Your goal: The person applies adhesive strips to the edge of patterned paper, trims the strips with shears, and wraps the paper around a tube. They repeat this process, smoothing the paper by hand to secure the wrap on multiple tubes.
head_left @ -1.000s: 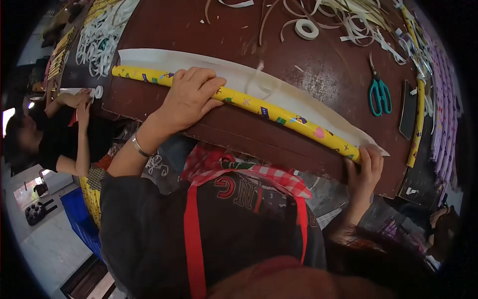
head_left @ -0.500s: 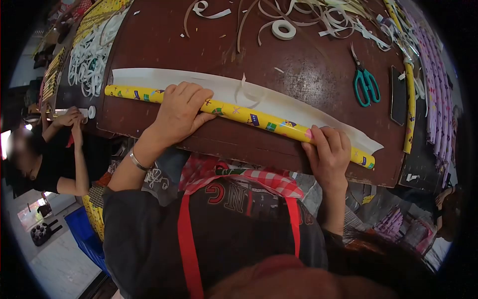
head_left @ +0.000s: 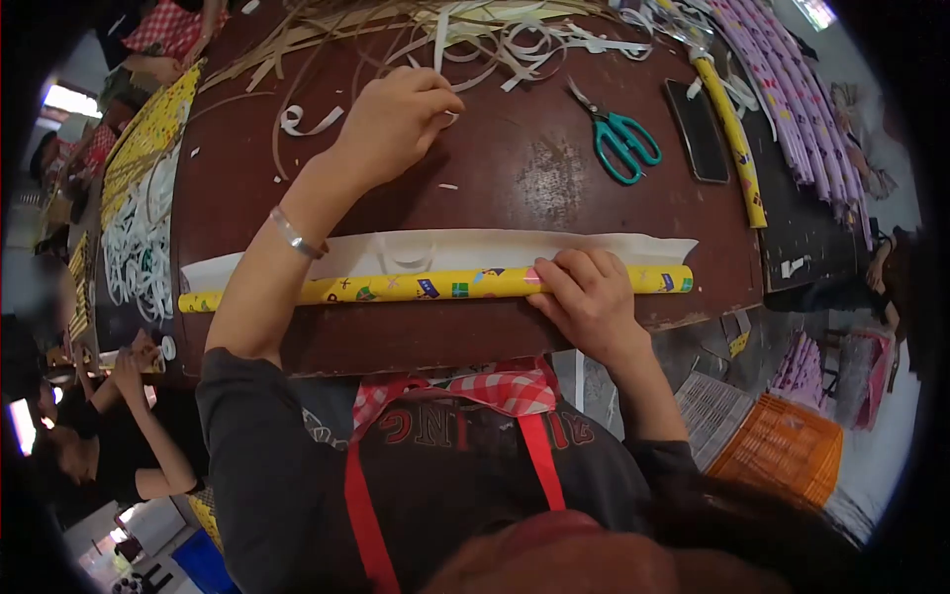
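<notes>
Left hand over counter, fingers curled, hold unclear, right hand fingers gripping yellow patterned roll, white sheet alongside, scissors beyond.

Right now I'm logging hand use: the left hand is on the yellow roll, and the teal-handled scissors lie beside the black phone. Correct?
Wrong hand: the right hand is on the yellow roll, as the head view shows. The teal-handled scissors do lie beside the black phone.

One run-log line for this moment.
left hand: above table, hold unclear | right hand: gripping yellow patterned roll | white paper: showing along roll's far side | teal-handled scissors: lying on table
</notes>
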Demonstrator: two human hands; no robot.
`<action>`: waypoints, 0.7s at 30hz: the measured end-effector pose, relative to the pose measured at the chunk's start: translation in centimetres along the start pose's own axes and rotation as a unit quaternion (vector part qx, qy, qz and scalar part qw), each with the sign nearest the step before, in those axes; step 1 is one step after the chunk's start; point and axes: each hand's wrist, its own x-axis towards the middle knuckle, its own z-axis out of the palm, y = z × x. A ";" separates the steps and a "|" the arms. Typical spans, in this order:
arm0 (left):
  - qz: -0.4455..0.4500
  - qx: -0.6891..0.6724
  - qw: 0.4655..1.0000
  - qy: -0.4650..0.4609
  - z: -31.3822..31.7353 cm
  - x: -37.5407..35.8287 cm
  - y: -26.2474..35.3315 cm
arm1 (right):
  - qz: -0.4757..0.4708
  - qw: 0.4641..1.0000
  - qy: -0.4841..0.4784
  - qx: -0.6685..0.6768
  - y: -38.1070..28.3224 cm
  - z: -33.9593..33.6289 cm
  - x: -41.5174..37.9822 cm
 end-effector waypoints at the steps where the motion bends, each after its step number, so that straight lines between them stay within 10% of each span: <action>1: 0.012 0.012 0.999 -0.036 1.5 1.4 -0.1 | -0.003 1.000 0.001 0.010 0.0 0.0 0.0; 11: -0.011 0.116 0.977 -0.180 5.6 4.7 1.1 | 0.002 1.000 0.019 0.011 0.1 0.4 -0.5; 13: 0.110 0.027 0.992 0.059 4.5 4.0 2.2 | 0.003 1.000 0.015 0.018 0.2 0.4 -0.5; 21: 0.152 -0.054 0.978 0.131 1.2 0.8 6.0 | 0.000 0.999 0.024 0.021 0.2 0.5 -0.4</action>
